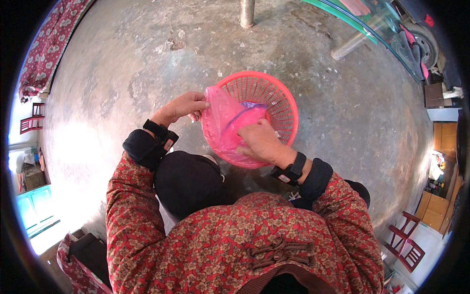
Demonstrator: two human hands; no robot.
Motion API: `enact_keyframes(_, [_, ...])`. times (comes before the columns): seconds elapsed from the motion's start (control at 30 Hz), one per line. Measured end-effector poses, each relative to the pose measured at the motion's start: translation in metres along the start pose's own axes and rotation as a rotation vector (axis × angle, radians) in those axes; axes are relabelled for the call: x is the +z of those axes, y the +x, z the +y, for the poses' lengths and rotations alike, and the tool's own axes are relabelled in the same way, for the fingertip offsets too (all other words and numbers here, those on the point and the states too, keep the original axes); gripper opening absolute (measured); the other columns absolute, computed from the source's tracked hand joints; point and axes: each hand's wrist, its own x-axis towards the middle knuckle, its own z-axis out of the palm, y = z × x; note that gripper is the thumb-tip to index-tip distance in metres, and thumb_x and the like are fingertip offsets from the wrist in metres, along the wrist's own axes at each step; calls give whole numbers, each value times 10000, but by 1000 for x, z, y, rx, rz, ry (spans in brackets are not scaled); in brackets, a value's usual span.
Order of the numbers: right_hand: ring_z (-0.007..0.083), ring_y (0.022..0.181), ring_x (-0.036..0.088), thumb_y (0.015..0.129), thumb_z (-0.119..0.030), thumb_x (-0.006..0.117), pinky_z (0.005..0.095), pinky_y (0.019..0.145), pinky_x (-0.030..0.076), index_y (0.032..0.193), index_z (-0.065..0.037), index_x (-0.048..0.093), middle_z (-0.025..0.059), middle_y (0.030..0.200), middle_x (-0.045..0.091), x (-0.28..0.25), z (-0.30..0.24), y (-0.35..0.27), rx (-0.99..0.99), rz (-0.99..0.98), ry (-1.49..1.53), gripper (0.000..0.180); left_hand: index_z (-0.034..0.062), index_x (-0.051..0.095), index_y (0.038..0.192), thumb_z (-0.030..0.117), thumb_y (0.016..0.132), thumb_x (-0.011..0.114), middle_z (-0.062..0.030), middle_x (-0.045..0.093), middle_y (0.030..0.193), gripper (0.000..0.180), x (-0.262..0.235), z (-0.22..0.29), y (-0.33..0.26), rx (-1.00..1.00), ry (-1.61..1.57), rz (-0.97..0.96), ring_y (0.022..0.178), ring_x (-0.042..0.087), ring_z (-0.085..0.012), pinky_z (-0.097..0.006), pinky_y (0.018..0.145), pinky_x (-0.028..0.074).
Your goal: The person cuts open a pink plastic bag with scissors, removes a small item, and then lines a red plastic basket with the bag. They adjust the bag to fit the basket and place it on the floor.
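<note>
A pink plastic bag (221, 128) lies over the near left part of a red slatted plastic basket (289, 105) on the floor. At the basket's left rim, my left hand (187, 105) pinches the upper edge of the bag between thumb and fingers. My right hand (262, 139) is over the basket's near right side, its fingers curled down against the pink plastic. Its fingertips are partly hidden, so I cannot make out all that they grip. Between the hands, a purple-blue strip (237, 116) shows against the bag inside the basket.
Around the basket is a worn concrete floor (122, 73). A metal post (247, 13) stands at the far middle. Far right is a glass-topped table (377, 24) with a metal leg. A red wooden chair (405, 242) stands at the right; a patterned red cloth (51, 46) hangs far left.
</note>
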Motion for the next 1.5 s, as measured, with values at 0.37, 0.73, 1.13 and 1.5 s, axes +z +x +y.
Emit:
enact_keyframes(0.37, [50, 636, 461, 857, -149, 551, 228, 555, 404, 841, 4, 579, -25, 687, 529, -25, 76, -12, 550, 709, 967, 156, 16, 456, 1213, 331, 772, 659, -159, 555, 1105, 579, -3, 20, 3, 306, 397, 412, 989, 563, -246, -341, 831, 465])
enact_keyframes(0.73, [49, 598, 477, 848, -154, 586, 202, 525, 390, 869, 4, 587, -18, 693, 543, -60, 92, -19, 497, 513, 835, 159, 32, 586, 981, 169, 788, 631, -164, 517, 1182, 241, 28, 51, 50, 475, 440, 285, 1047, 526, -214, -328, 889, 412])
enact_keyframes(1.13, [139, 661, 567, 835, -178, 580, 281, 595, 439, 873, -27, 613, 55, 700, 606, -54, 144, -14, 635, 795, 498, 159, 48, 569, 918, 199, 844, 573, 22, 555, 790, 169, 27, 58, 74, 277, -140, 177, 751, 490, -75, -224, 707, 393])
enact_keyframes(1.5, [294, 755, 618, 814, -237, 555, 365, 669, 466, 880, -63, 642, 130, 776, 643, -58, 153, -18, 745, 605, 329, 205, 62, 572, 859, 204, 842, 553, 28, 540, 770, 144, 38, 63, 83, 287, -176, 176, 709, 462, -70, -214, 669, 375])
